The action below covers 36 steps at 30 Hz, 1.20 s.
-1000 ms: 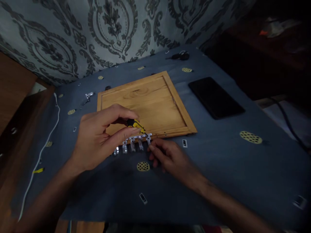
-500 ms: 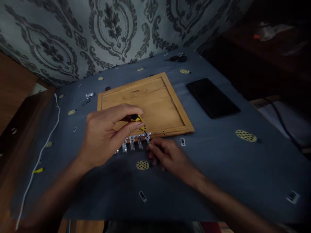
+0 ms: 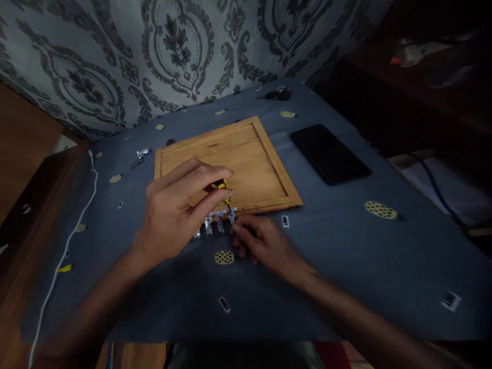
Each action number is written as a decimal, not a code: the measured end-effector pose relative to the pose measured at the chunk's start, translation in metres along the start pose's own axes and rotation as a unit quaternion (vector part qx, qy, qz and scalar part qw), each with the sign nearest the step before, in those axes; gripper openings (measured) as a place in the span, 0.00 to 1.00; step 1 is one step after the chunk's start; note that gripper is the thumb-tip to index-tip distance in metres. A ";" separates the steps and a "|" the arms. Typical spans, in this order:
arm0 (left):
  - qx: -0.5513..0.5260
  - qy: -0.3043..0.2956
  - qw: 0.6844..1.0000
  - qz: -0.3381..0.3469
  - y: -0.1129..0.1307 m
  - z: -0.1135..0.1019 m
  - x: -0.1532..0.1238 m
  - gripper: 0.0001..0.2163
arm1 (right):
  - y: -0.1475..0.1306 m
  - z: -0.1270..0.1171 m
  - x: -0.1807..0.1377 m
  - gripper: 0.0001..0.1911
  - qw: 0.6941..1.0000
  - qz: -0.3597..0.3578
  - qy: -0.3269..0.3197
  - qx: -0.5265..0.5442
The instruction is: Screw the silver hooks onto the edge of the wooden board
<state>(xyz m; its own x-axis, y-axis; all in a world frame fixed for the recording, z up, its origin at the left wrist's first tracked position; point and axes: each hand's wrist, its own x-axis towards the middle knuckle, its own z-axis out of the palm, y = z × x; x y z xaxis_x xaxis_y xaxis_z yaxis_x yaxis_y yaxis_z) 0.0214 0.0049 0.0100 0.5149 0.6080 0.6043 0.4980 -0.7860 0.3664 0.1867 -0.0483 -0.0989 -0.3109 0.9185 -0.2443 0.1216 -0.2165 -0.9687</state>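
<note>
My left hand [image 3: 180,210] pinches a small black-and-yellow screwdriver [image 3: 222,187] between thumb and fingers, its tip pointing down at a metal hook rail [image 3: 217,219]. The rail lies along the near edge of a wooden board [image 3: 230,159] on the blue cloth. My right hand [image 3: 261,243] rests on the cloth with fingers curled, fingertips pressed against the rail's right end. Part of the rail is hidden behind my left hand.
A black phone [image 3: 328,154] lies right of the board. Keys [image 3: 279,94] sit at the far edge near the patterned wall. A small metal piece [image 3: 141,154] lies left of the board, and a white cable [image 3: 65,241] runs along the table's left side.
My left hand has shifted slightly right and away from me with the screwdriver, and my right hand has stayed against the rail. The view has drifted a little.
</note>
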 end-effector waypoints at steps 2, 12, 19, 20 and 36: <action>0.000 -0.013 1.000 0.003 -0.001 -0.001 0.003 0.06 | -0.002 0.000 0.000 0.11 1.000 0.005 -0.002 0.000; -0.033 -0.046 0.998 0.001 -0.005 -0.002 0.008 0.06 | -0.002 0.000 0.001 0.10 1.000 0.003 -0.003 0.016; -0.033 0.010 0.999 -0.035 0.007 0.012 0.002 0.06 | -0.001 0.000 0.000 0.09 1.000 -0.002 -0.001 0.014; -0.036 0.005 0.999 -0.036 0.007 0.012 0.003 0.06 | -0.001 0.000 0.001 0.09 1.000 -0.002 0.000 0.013; -0.073 -0.004 0.995 -0.066 0.003 0.013 0.002 0.04 | -0.002 0.000 0.001 0.09 1.000 -0.005 -0.004 0.009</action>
<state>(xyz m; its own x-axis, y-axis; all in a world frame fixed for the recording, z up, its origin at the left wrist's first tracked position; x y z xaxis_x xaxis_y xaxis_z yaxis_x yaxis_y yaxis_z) 0.0326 0.0053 0.0026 0.4578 0.7075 0.5384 0.4557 -0.7067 0.5411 0.1862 -0.0468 -0.0970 -0.3192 0.9184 -0.2339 0.1005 -0.2127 -0.9719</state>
